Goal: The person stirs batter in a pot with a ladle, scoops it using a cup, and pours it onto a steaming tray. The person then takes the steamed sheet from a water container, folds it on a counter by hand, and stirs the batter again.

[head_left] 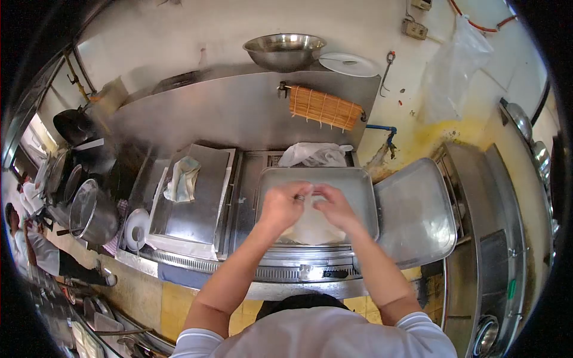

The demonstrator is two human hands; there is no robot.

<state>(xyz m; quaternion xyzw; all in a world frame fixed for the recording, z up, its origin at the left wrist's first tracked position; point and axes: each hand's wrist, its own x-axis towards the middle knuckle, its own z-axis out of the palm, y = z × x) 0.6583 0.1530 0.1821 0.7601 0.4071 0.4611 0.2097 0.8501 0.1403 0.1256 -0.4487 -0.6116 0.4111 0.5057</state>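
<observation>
My left hand point(282, 206) and my right hand point(334, 207) come together over a shallow rectangular metal tray point(356, 179) in the middle of the counter. Pinched between the fingers of both is the upper edge of a thin, soft, whitish sheet point(316, 224). It hangs down toward the tray's near side, and whether it is dough or another material I cannot tell. Behind the tray lies a crumpled white cloth or plastic point(314, 154). Just to the right, a second metal tray point(416, 215) sits at an angle.
On the left stands a flat metal surface point(194, 218) with a folded cloth point(182, 179) on it. A white plate point(137, 228) and a large metal pot point(98, 215) are farther left. A metal bowl point(285, 51) rests on the back ledge above a hanging bamboo mat point(325, 108). Another person point(51, 253) stands at far left.
</observation>
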